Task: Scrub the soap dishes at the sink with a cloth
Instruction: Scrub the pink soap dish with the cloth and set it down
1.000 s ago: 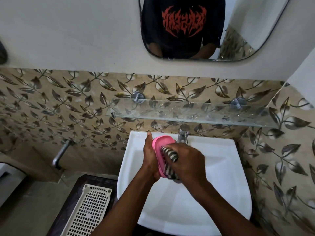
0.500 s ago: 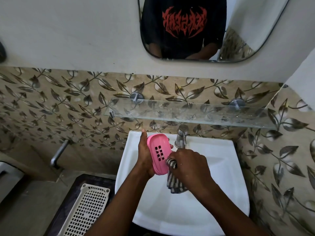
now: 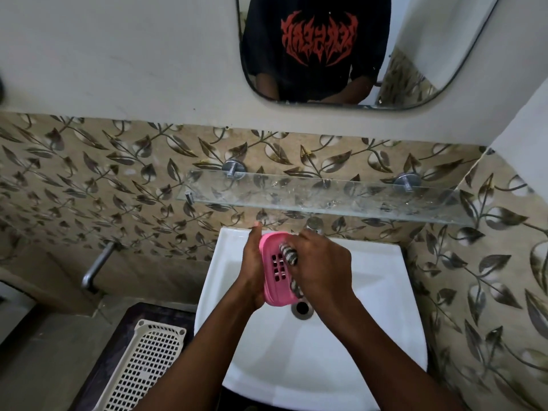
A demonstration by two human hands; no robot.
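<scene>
Over the white sink (image 3: 385,292), my left hand (image 3: 252,271) grips a pink soap dish (image 3: 274,280) by its left edge, its slotted face turned toward me. My right hand (image 3: 323,268) is closed around a bunched black-and-white striped cloth (image 3: 289,255) and presses it against the upper right part of the dish. A strip of the cloth hangs down behind the dish's right side. The tap is hidden behind my right hand.
The drain (image 3: 302,308) lies just below the dish. A glass shelf (image 3: 326,200) juts out above the sink. A white perforated basket (image 3: 145,366) rests on a dark surface at the lower left, and a metal pipe (image 3: 96,266) sticks out of the left wall.
My right hand has moved the cloth up from the dish's lower right edge to its upper part. The left hand has kept its hold on the dish.
</scene>
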